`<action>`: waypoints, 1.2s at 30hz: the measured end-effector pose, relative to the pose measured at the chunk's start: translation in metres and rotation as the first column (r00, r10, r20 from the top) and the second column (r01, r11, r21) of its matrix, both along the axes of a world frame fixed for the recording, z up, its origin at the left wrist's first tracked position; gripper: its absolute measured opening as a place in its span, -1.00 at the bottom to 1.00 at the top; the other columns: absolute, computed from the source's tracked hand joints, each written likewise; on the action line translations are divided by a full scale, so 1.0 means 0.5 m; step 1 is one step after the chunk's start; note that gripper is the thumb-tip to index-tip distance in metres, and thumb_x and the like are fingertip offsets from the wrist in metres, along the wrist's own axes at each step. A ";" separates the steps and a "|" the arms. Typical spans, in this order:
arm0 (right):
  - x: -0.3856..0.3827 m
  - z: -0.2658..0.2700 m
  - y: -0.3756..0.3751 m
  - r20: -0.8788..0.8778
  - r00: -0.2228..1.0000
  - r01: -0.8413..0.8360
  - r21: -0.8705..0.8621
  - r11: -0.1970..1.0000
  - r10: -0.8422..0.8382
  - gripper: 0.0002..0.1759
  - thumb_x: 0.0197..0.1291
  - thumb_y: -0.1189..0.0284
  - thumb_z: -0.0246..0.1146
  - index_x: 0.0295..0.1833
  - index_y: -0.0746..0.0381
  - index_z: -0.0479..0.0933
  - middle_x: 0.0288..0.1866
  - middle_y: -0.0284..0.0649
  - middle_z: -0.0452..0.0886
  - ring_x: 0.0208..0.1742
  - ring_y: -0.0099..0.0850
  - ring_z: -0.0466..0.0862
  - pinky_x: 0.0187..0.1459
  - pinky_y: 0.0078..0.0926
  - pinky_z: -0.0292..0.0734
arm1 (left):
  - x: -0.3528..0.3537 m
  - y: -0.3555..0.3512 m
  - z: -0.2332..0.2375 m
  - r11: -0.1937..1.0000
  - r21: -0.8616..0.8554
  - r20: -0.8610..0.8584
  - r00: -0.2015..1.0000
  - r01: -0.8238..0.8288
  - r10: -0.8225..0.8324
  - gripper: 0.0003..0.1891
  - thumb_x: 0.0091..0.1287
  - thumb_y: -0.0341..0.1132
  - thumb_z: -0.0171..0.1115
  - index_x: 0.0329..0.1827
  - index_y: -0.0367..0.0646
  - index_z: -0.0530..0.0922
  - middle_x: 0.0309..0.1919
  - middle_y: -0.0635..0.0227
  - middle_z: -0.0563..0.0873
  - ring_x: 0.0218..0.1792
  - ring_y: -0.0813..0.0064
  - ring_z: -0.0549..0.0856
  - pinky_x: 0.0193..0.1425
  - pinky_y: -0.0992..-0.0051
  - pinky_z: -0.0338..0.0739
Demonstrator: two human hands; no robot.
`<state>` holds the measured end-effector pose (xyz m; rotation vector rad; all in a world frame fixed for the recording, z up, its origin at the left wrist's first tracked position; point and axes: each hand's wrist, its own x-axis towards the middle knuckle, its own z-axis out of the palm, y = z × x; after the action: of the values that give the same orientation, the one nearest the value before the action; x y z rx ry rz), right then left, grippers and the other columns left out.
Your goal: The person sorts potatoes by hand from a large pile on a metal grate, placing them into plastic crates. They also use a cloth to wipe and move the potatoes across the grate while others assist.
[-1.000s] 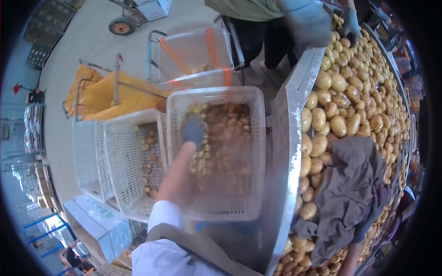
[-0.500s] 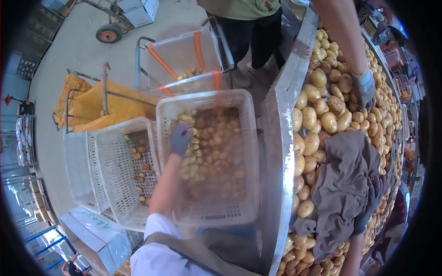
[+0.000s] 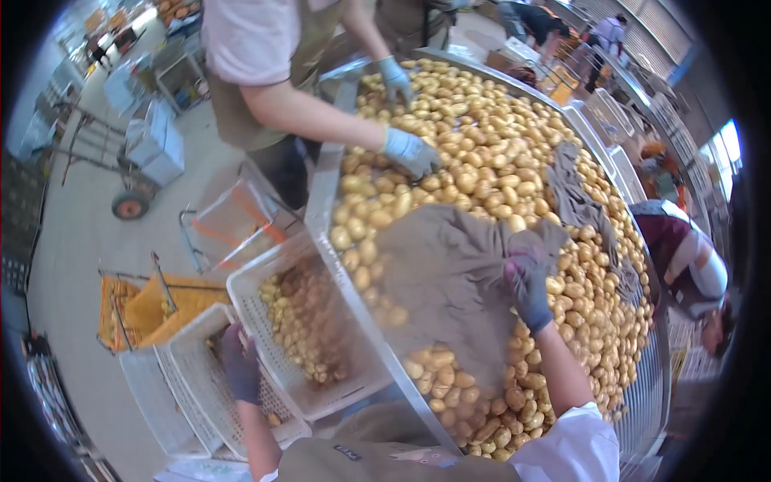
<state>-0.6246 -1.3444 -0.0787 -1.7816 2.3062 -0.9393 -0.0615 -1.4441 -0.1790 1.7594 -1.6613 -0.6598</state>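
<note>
My left hand [image 3: 241,368], in a grey glove, is above the white crate [image 3: 186,347] that holds a few potatoes. Its fingers look apart, with nothing visible in them. My right hand [image 3: 530,293], gloved in grey and purple, grips a bunched edge of a large grey-brown cloth [image 3: 450,273]. The cloth is spread and partly blurred over a heap of potatoes [image 3: 482,153] on a metal-rimmed table [image 3: 371,321]. Beside the table stands a fuller white crate [image 3: 249,283] of small potatoes.
Across the table corner, a co-worker's gloved hands [image 3: 411,153] touch the potatoes. A second cloth [image 3: 580,197] lies farther right on the heap. Yellow mesh bags [image 3: 173,309] on a frame and a hand truck [image 3: 128,205] stand left. Another person [image 3: 683,249] bends at the right.
My view has swung right toward the table. My left hand has left the small potatoes and moved over the neighbouring crate. The cloth is now more spread out, pulled by my right hand.
</note>
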 end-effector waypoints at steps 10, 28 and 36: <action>0.103 0.200 0.383 -0.012 0.988 0.153 0.015 0.988 -0.153 -0.82 0.36 0.35 0.16 -0.22 0.21 0.57 -0.23 -0.24 0.62 0.08 -0.15 0.58 0.46 0.07 0.17 | -0.671 0.093 0.166 0.390 -0.172 0.240 0.423 0.904 -0.874 -0.27 0.28 0.06 0.37 0.40 -0.20 0.42 0.47 0.02 0.33 0.53 0.01 0.23 0.57 0.01 0.08; 0.013 0.064 0.313 -0.015 1.000 -0.010 0.296 0.955 0.015 -0.20 0.15 -0.08 0.35 0.39 0.14 0.38 0.23 -0.10 0.57 0.24 -0.08 0.52 0.43 -0.04 0.14 | -0.696 0.095 0.194 0.319 -0.290 0.219 0.387 0.902 -0.896 -0.60 0.32 -0.22 0.28 0.19 -0.16 0.56 0.23 0.04 0.56 0.35 -0.08 0.45 0.50 -0.02 0.23; -0.099 0.310 0.316 -0.246 0.968 0.040 0.344 0.938 0.049 -0.44 -0.29 0.09 0.59 -0.10 0.04 0.64 -0.23 -0.33 0.66 -0.10 -0.23 0.60 0.06 -0.24 0.38 | -0.605 0.041 0.396 0.314 -0.366 0.024 0.346 0.876 -0.938 -0.66 0.24 -0.34 0.32 0.09 -0.15 0.60 0.05 0.12 0.70 0.11 0.03 0.66 0.21 0.13 0.55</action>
<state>-0.6741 -1.1864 0.0763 -1.8339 2.4181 -0.2838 -0.3638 -1.4238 0.0189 0.2896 -2.3949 -0.9157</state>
